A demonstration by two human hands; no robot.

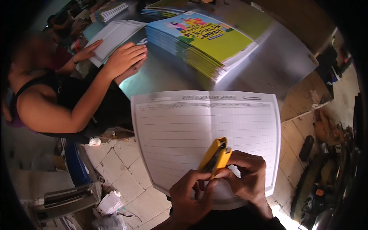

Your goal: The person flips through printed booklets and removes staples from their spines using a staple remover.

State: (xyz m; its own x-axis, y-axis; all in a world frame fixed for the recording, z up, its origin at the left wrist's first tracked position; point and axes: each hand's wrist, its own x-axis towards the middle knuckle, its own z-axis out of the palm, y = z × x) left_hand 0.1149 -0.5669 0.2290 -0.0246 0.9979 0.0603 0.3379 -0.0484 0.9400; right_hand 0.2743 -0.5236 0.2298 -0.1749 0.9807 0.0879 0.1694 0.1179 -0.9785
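Note:
A yellow stapler is held tilted, its jaw end pointing up and away from me. My left hand pinches its lower end between thumb and fingers. My right hand grips it from the right side, with the thumb close to my left fingertips. Below the stapler lies an open printed ledger sheet, ruled in a fine grid with a fold down its middle. The sheet's far edge meets the metal table, and its near part reaches towards my body. My hands hide part of its lower half.
A tall stack of blue and green booklets stands on the metal table. On the left sits a co-worker, whose hands rest near another open booklet. Dark clutter lies on the right of the tiled floor.

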